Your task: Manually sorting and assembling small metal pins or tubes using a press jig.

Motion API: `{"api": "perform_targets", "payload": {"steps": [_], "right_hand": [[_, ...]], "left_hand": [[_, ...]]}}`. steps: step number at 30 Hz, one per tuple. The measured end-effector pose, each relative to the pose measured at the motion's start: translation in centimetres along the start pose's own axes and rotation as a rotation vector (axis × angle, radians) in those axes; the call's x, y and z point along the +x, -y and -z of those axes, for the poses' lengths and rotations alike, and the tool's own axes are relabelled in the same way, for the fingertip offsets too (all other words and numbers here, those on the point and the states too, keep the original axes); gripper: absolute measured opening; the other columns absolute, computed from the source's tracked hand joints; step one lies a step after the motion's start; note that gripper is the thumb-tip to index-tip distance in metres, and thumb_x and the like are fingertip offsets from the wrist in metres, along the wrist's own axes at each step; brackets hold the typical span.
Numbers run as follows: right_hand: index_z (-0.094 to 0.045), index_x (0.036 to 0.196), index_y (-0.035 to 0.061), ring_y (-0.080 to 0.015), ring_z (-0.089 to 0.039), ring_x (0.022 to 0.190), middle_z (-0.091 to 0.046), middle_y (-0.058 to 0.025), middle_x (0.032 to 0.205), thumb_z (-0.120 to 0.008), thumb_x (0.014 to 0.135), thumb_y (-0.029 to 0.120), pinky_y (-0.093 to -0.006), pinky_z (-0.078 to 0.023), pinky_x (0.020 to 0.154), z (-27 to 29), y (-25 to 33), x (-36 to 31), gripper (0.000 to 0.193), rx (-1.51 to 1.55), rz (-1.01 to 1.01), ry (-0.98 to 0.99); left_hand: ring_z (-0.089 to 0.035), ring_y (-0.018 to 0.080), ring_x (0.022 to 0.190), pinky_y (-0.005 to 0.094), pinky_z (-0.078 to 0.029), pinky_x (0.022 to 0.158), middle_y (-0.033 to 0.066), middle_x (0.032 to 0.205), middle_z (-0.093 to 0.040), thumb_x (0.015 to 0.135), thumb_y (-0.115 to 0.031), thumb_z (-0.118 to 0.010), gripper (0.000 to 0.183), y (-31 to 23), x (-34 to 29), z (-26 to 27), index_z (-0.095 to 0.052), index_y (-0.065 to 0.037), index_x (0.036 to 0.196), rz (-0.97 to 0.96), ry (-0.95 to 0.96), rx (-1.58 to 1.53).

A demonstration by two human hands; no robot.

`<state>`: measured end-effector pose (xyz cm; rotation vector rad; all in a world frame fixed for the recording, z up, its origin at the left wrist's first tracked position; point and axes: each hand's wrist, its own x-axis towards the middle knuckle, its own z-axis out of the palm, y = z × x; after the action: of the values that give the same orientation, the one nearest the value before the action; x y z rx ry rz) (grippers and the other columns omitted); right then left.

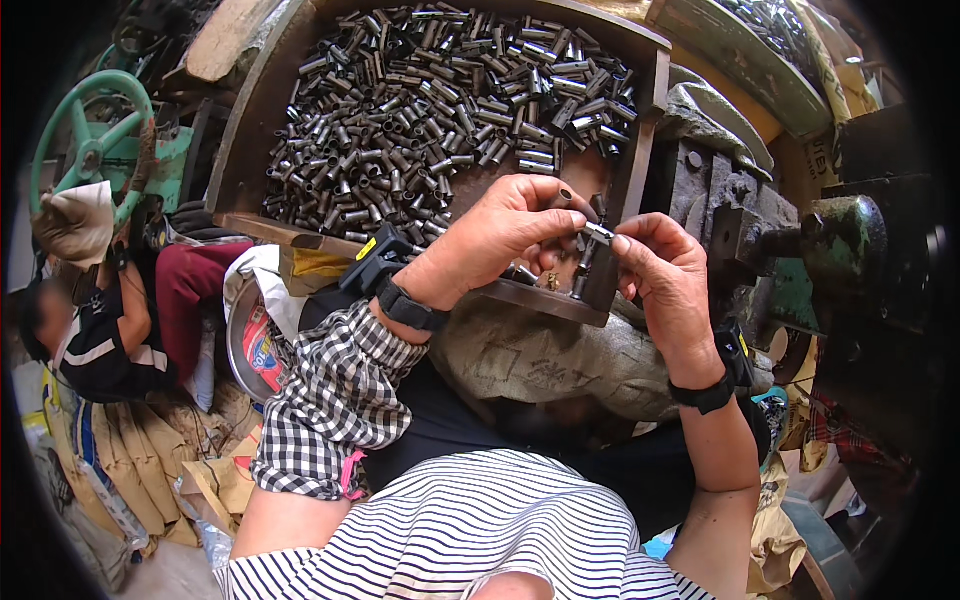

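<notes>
Over the near right corner of a wooden tray [548, 300], my two hands meet at a small shiny metal tube [598, 233]. My left hand [505, 228] pinches its left end between thumb and fingers. A second, darker tube [562, 200] pokes up by the left fingers; whether they grip it is unclear. At the other end, the thumb and forefinger of my right hand [662, 268] close on the shiny tube. Loose metal tubes [400, 130] are heaped across the tray's far and left parts. More tubes lie in the corner beneath my hands, partly covered by them.
A dark, greasy machine [745, 220] with a thick round shaft stands right of the tray. Below the tray hangs a grey-green sack [560, 365]. Far left are a green handwheel [90, 150], a seated person [115, 310] and a metal basin [245, 335].
</notes>
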<state>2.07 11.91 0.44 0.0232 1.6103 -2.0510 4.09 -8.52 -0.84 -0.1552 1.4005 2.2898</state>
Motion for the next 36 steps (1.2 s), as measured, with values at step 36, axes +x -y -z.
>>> {"api": "perform_targets", "payload": {"steps": [36], "right_hand": [[-0.056, 0.081, 0.0037, -0.0331, -0.062, 0.071, -0.057, -0.0148, 0.080, -0.058, 0.077, 0.004, -0.0398, -0.051, 0.059, -4.9, -0.5, 7.6, 0.005, -1.571, 0.734, 0.090]], "left_hand": [[-0.064, 0.0108, 0.064, 0.0175, -0.049, 0.045, 0.0033, 0.081, -0.061, 0.086, -0.011, -0.062, 0.016, -1.7, -2.0, 4.0, -0.058, -0.003, 0.100, -0.161, -0.319, -0.060]]}}
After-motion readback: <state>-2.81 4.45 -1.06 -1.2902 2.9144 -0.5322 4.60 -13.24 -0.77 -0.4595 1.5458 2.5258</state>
